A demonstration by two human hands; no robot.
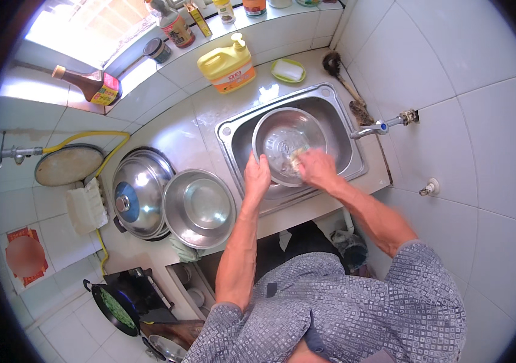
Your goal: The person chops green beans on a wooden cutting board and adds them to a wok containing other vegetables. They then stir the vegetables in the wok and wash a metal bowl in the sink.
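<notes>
A round stainless steel basin (306, 123) sits tilted inside the metal sink (325, 92). My left hand (258, 175) grips its near left rim, with the thumb over the edge. Inside the basin, my right hand (319, 167) is closed and presses a pale yellowish wad (296, 158) against the wall. Motion blurs the right fingers, and whether the wad is a cloth or a sponge cannot be told. The bottom of the basin looks wet and shiny.
Left of the sink stand another steel basin (174, 202) and a lidded pot (143, 199). Behind are a yellow detergent jug (226, 65) and a soap dish (288, 71). A tap (380, 127) juts from the right wall. A pan of greens (114, 307) sits over a blue flame, lower left.
</notes>
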